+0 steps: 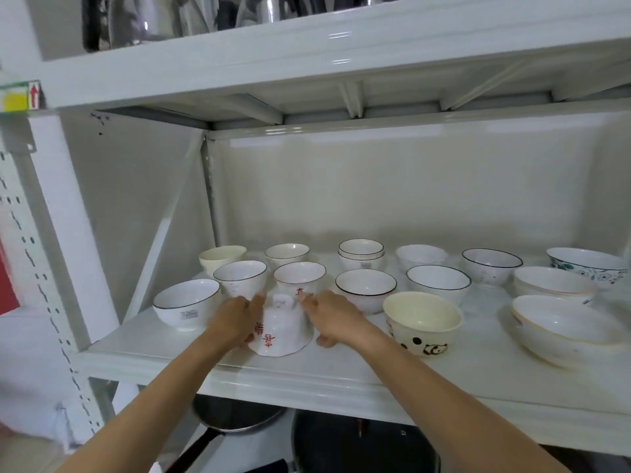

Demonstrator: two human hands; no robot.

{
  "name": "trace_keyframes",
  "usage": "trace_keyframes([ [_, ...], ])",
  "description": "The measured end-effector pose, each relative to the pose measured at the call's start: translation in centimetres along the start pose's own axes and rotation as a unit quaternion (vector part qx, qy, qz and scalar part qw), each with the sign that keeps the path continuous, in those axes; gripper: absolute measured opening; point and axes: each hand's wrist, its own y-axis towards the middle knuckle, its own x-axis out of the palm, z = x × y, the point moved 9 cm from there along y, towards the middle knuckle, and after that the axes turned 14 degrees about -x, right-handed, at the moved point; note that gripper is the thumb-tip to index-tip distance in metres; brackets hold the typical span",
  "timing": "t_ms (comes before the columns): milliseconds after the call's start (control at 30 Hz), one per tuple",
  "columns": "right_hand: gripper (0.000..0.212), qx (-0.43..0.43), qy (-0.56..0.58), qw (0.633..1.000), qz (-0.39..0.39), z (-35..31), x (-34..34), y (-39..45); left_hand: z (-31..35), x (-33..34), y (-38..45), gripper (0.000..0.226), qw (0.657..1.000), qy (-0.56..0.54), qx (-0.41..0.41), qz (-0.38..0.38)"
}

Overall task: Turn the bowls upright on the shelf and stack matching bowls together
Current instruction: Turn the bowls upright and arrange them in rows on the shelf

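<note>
An upside-down white bowl with red characters (281, 327) stands near the front edge of the white shelf (307, 373). My left hand (235, 319) presses its left side and my right hand (333, 317) its right side, so both hands grip it. Right behind it a matching red-character bowl (299, 275) stands upright. Several upright bowls fill the shelf: black-rimmed white ones (186, 303) (365, 288) (438, 283), a stack of black-rimmed bowls (361, 254), cream bowls (222, 257), and a panda bowl (422, 322).
At the right stand wide shallow white bowls (563, 327) (553, 285) and a floral bowl (587, 266). The white upright post (68, 216) borders the left. Pans (235, 418) sit on the level below, metal ware on the shelf above.
</note>
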Motion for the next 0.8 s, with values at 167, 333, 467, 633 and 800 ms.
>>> trace_keyframes([
  [167, 0.051, 0.033, 0.046, 0.998, 0.037, 0.5, 1.2, 1.3, -1.2, 0.7, 0.9, 0.069, 0.999, -0.011, -0.016, -0.04],
  [333, 0.056, 0.042, 0.021, 0.997, 0.058, 0.2, 1.5, 2.0, -0.6, 1.6, 1.3, 0.057, 0.995, -0.013, -0.005, -0.102],
  [467, 0.055, 0.035, -0.027, 0.992, 0.12, -0.1, 0.7, 2.0, -0.3, 1.3, 1.2, 0.05, 0.99, -0.071, 0.017, -0.122],
  [633, 0.05, -0.027, -0.125, 0.958, 0.255, -2.1, -1.9, 1.1, 0.9, 0.0, 0.7, 0.048, 0.976, -0.157, 0.073, -0.13],
  [800, 0.037, -0.011, 0.051, 0.948, 0.315, -1.5, -3.9, 0.6, 2.3, -1.7, -0.2, 0.063, 0.96, -0.208, 0.151, -0.111],
])
